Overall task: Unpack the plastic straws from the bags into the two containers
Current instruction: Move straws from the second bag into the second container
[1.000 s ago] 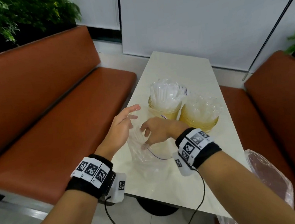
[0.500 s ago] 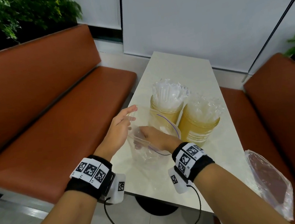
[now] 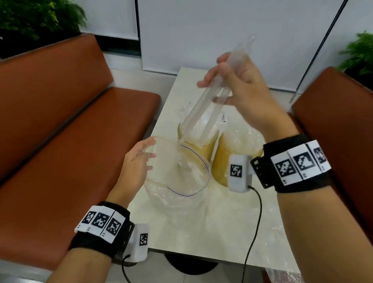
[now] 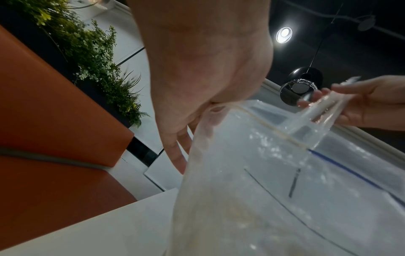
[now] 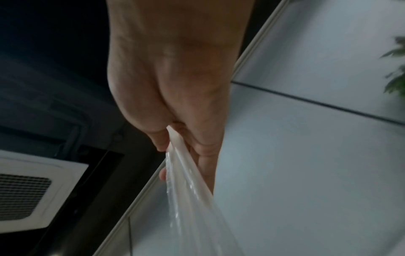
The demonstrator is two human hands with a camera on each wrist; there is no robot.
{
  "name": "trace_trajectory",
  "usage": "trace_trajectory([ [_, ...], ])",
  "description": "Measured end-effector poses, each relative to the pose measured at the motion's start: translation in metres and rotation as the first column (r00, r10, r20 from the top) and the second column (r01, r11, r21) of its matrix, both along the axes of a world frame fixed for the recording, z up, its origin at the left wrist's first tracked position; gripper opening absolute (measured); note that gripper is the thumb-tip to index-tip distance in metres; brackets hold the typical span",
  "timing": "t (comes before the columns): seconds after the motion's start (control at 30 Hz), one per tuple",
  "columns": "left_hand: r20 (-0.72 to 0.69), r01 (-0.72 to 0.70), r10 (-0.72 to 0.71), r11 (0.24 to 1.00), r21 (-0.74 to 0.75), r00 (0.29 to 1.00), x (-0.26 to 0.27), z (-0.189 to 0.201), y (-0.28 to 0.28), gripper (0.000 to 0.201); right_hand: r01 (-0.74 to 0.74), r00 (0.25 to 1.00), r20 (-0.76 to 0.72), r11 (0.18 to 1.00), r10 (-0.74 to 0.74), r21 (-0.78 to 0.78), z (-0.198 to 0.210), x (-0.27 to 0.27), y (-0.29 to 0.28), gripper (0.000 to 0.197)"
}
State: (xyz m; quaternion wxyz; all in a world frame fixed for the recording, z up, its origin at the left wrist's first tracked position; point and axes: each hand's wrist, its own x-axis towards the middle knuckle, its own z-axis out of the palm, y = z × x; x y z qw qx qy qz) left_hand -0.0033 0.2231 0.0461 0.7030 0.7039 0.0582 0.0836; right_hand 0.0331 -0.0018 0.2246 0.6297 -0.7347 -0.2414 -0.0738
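A clear zip bag (image 3: 180, 182) with a blue seal line stands open on the white table (image 3: 211, 234). My left hand (image 3: 146, 154) pinches its near-left rim; the left wrist view shows the thumb at the bag (image 4: 263, 173) edge with the fingers outside. My right hand (image 3: 218, 79) is raised above the bag and grips a bundle of clear wrapped straws (image 3: 203, 110), tilted with the lower ends toward the bag mouth. The right wrist view shows the straws (image 5: 186, 173) pinched between thumb and fingers. Two amber containers (image 3: 204, 148) (image 3: 225, 162) behind the bag hold wrapped straws.
Orange benches (image 3: 56, 130) (image 3: 350, 138) flank the narrow table. Another clear plastic bag (image 3: 283, 279) hangs off the table's near-right corner. Wrist cables (image 3: 253, 225) dangle over the near edge. Plants stand behind both benches, and a white wall lies beyond the table.
My right hand came out of the bag and rose above the containers with a bundle of straws. The left hand stayed at the bag's rim.
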Motion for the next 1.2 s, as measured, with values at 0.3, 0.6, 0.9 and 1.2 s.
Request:
trace_trajectory([
  [0.3, -0.005, 0.001, -0.001, 0.999, 0.04, 1.0, 0.004, 0.001, -0.002, 0.047, 0.547, 0.825, 0.24, 0.83, -0.512, -0.109, -0.032, 0.067, -0.082, 0.024],
  [0.6, 0.01, -0.017, 0.017, 0.998, 0.053, 1.0, 0.004, 0.003, -0.008, 0.044, 0.564, 0.805, 0.009, 0.761, -0.593, -0.321, -0.105, 0.094, -0.091, 0.033],
  [0.9, -0.007, -0.029, 0.029, 0.999, 0.046, 1.0, 0.005, 0.0, -0.005, 0.042, 0.691, 0.722, 0.122, 0.72, -0.682, -0.063, -0.112, 0.09, -0.102, 0.091],
  [1.2, 0.014, -0.009, 0.008, 0.998, 0.062, 1.0, 0.006, 0.007, -0.015, 0.041, 0.51, 0.85, 0.37, 0.409, -0.375, -0.757, -0.141, 0.092, -0.097, 0.043],
])
